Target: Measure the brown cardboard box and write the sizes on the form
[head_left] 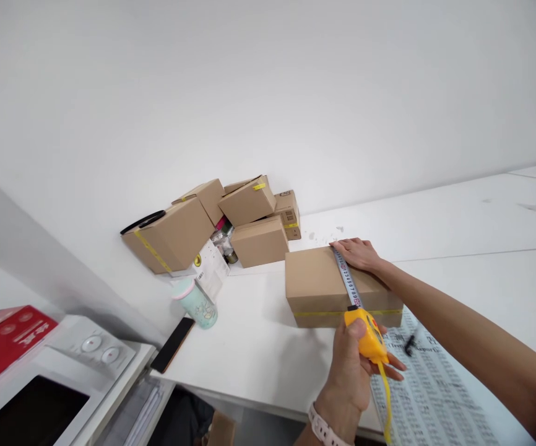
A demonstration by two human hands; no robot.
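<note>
A closed brown cardboard box [317,279] with a yellow strip along its near side lies on the white table. My left hand [349,365], wearing a pale wrist band, is wrapped around a yellow tape measure [367,334] just in front of the box. Its metal blade [348,279] runs out across the box top to the far edge. There, my right hand [357,253] presses the blade's end against the box, fingers over the edge. A yellow strap [387,402] hangs from the tape measure's case.
Printed sheets [428,384] with a small black object [410,345] lie right of my left hand. Several boxes [259,241] are piled against the wall. A mint tumbler [196,303] and a dark flat object [172,344] stand left. A white microwave [40,396] is lower left.
</note>
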